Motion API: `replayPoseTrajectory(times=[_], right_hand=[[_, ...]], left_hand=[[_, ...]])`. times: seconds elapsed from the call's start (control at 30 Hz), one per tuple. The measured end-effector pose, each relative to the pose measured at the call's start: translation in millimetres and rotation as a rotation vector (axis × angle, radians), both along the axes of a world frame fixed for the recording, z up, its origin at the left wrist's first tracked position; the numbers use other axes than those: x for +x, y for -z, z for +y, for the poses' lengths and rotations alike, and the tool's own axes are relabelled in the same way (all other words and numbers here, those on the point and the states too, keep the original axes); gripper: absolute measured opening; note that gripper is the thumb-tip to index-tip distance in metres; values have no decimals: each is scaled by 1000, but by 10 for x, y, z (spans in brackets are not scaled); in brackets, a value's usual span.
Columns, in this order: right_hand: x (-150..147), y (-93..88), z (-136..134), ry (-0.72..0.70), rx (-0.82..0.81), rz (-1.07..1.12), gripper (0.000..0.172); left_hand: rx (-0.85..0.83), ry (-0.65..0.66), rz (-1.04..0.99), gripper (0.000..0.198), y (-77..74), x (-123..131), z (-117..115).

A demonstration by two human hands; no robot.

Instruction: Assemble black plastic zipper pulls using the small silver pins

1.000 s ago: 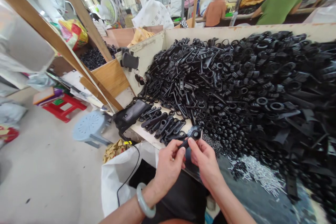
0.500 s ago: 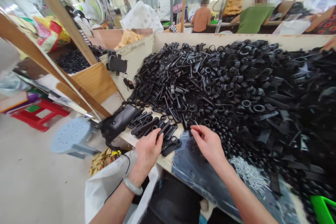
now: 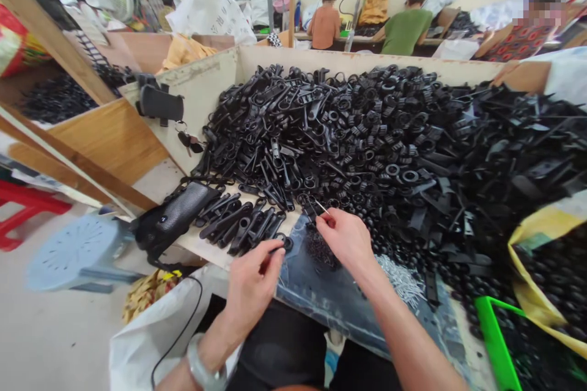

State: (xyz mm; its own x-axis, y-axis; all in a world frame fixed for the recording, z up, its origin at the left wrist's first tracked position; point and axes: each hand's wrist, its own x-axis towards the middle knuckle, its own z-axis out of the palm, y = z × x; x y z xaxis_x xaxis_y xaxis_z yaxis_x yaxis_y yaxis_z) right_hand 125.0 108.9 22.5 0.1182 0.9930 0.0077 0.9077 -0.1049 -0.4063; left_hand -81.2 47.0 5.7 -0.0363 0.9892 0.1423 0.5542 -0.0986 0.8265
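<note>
My left hand point(image 3: 255, 275) is closed around a black plastic piece with a ring-shaped end point(image 3: 286, 243), which sticks out past the fingertips. Higher and to the right, my right hand point(image 3: 345, 233) pinches a thin metal rod point(image 3: 321, 206) that slants up to the left. Just below its fingers lies a small heap of tiny dark parts point(image 3: 321, 252) on a dark blue mat point(image 3: 298, 284). Left of the mat, several black handle-like pieces point(image 3: 250, 225) lie side by side. Silver pins point(image 3: 401, 281) are heaped right of my right forearm.
A big pile of black plastic parts point(image 3: 330, 122) fills the bench behind my hands. At right are a green crate point(image 3: 493, 336) and a yellow-edged sack point(image 3: 532, 256). A black mesh-fronted device point(image 3: 178, 217) lies left, above a blue stool point(image 3: 77, 250). Several people work at the back.
My left hand has come away from the row of handle-like pieces with one in its fingers. The view has swung right. My right hand still pinches the rod.
</note>
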Motion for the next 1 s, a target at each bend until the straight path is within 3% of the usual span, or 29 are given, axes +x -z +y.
replayPoseTrajectory(times=[0.1, 0.17, 0.27, 0.33, 0.4, 0.47, 0.57, 0.67, 0.73, 0.8, 0.87, 1.0], right_hand=[[105, 7, -435, -21, 67, -9, 32], [106, 46, -723, -160, 223, -3, 31], [101, 94, -959, -390, 232, 85, 31], [133, 93, -909, -452, 169, 197, 30], [182, 73, -704, -408, 135, 261, 29], [213, 53, -417, -319, 149, 169, 27], [190, 53, -30, -297, 25, -65, 28], [169, 74, 138, -289, -7, -88, 19], [217, 80, 109, -278, -3, -75, 19], [310, 82, -26, -266, 35, 71, 25], [404, 91, -247, -220, 70, 381, 32], [428, 152, -794, 25, 14, 913, 41]], left_hand=[[-364, 64, -477, 43, -11, 339, -50], [-572, 33, -787, 64, 7, 536, -51], [-666, -13, -1056, 69, 46, 690, -29], [-633, -61, -1108, 66, 56, 686, -12], [-627, -58, -1078, 63, 38, 624, 0], [-667, 23, -1010, 60, -6, 543, 0], [-736, 124, -947, 57, -76, 445, -16], [-813, 131, -1004, 56, -107, 391, -32], [-903, 128, -1090, 56, -113, 371, -34], [-968, 138, -1144, 51, -112, 360, -30], [-969, 164, -1158, 43, -104, 361, -26], [-941, 170, -1253, 26, -74, 422, -45]])
